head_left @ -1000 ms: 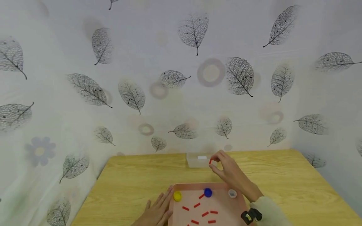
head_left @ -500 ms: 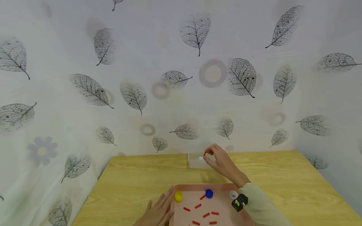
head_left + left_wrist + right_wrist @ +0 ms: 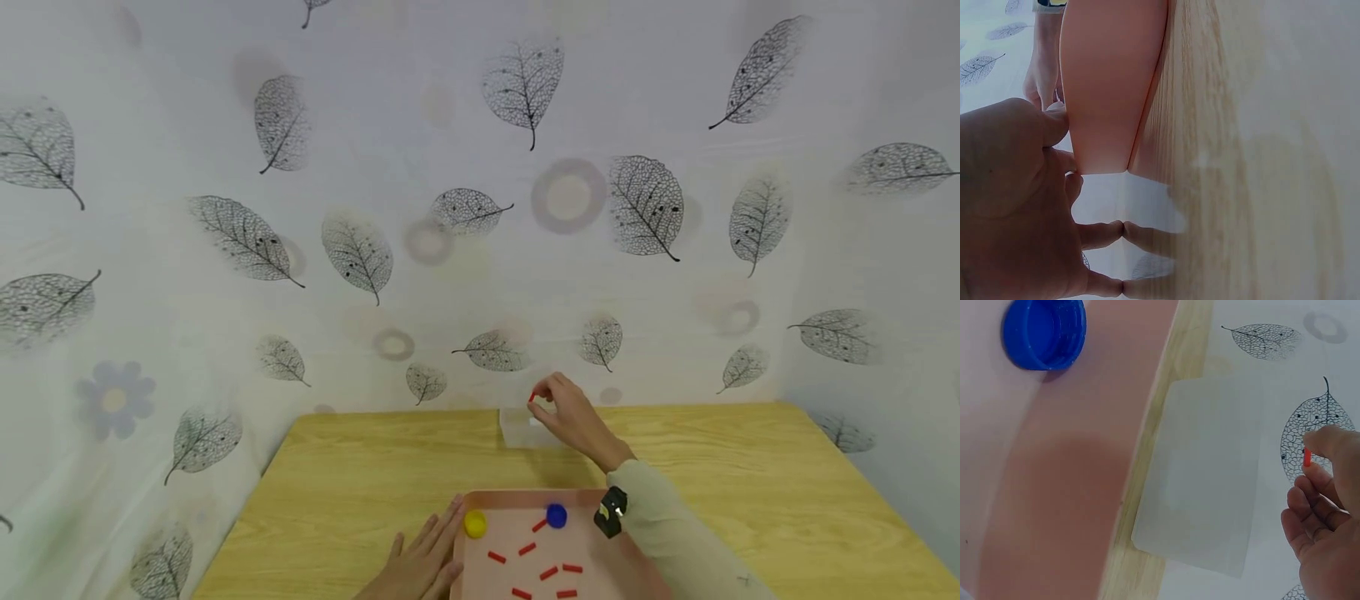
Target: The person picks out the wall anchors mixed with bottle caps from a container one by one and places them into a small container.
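My right hand (image 3: 573, 417) pinches a small red stick (image 3: 1307, 456) between thumb and forefinger, above a translucent white box (image 3: 517, 428) at the back of the table. In the right wrist view the box's side stands left of the hand, and the stick is clear of it. My left hand (image 3: 420, 560) rests at the left edge of a pink tray (image 3: 517, 499), fingers extended. Seen from the left wrist, its fingertips touch the table and its thumb side meets the tray's wall (image 3: 1107, 81). Several red sticks (image 3: 527, 548) lie scattered in the tray.
Along the tray's far side are a yellow cap (image 3: 476, 524) and a blue cap (image 3: 557, 516). A black device (image 3: 611, 512) is strapped to the right wrist over a pale sleeve. Behind the wooden table (image 3: 360, 467) hangs a leaf-patterned sheet (image 3: 465, 275).
My right hand has moved left and farther back with the red stick, from the box's right side to above it. Its forearm now hides the white cap. The left hand stays put.
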A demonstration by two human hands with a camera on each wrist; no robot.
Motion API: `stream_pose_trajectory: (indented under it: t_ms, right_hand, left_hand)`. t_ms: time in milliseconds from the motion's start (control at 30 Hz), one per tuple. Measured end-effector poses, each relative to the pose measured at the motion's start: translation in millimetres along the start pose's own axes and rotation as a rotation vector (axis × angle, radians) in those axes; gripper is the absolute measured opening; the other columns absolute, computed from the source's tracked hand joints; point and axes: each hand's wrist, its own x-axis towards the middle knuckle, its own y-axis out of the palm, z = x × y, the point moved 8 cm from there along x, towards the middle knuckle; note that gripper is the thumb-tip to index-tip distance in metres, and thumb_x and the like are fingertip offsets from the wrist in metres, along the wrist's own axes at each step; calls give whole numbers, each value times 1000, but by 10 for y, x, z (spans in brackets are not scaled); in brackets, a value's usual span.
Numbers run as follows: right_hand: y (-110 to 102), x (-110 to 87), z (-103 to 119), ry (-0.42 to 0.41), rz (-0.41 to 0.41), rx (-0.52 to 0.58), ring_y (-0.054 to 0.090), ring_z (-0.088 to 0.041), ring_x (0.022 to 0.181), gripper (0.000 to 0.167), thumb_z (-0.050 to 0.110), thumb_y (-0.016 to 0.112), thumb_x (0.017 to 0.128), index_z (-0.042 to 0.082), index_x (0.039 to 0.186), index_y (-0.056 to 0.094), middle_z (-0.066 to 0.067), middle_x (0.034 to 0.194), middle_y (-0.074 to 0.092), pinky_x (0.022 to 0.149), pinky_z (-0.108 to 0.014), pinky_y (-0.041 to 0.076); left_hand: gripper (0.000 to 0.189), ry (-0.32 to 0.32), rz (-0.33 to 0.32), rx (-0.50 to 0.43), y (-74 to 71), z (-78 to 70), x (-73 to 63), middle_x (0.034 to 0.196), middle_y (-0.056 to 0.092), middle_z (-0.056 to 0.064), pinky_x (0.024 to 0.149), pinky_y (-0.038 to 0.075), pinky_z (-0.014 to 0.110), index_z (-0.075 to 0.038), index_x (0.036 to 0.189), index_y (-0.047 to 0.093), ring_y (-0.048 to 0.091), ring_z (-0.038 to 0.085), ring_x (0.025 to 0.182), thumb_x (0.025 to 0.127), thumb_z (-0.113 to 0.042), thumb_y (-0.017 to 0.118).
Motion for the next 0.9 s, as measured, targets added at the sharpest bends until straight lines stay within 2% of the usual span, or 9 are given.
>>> stream_pose_trajectory:
  t_ms: [267, 467, 633, 900]
  right_hand:
    - [229, 54, -158, 124, 75, 54, 61, -34, 88, 15, 4, 74, 93, -3, 101, 64, -16, 96, 60, 79, -46, 53]
    - [397, 67, -237, 164, 124, 45, 58, -28, 85, 15, 6, 74, 95, -2, 101, 64, -14, 95, 59, 76, -42, 51]
    - [452, 77, -232, 182, 156, 40, 56, -24, 83, 14, 7, 74, 94, -2, 100, 65, -13, 94, 60, 75, -42, 50]
    - [525, 87, -266, 235, 192, 24, 57, -23, 84, 14, 9, 75, 95, 0, 100, 67, -10, 93, 60, 76, -42, 51]
  left_hand:
    - [63, 2, 6, 5, -17, -1, -4, 172, 11, 8, 91, 17, 92, -24, 167, 8, 34, 59, 140, 112, -41, 34]
    - [63, -2, 5, 5, -6, 9, -8, 172, 11, 6, 91, 18, 92, -25, 167, 8, 34, 58, 140, 112, -42, 34]
    - [64, -11, 10, 3, -1, 12, -5, 172, 10, 4, 91, 19, 92, -27, 167, 8, 34, 58, 141, 112, -45, 33]
    - [64, -15, 8, 4, 1, 15, -2, 172, 10, 4, 91, 18, 92, -27, 167, 8, 34, 58, 141, 112, -45, 33]
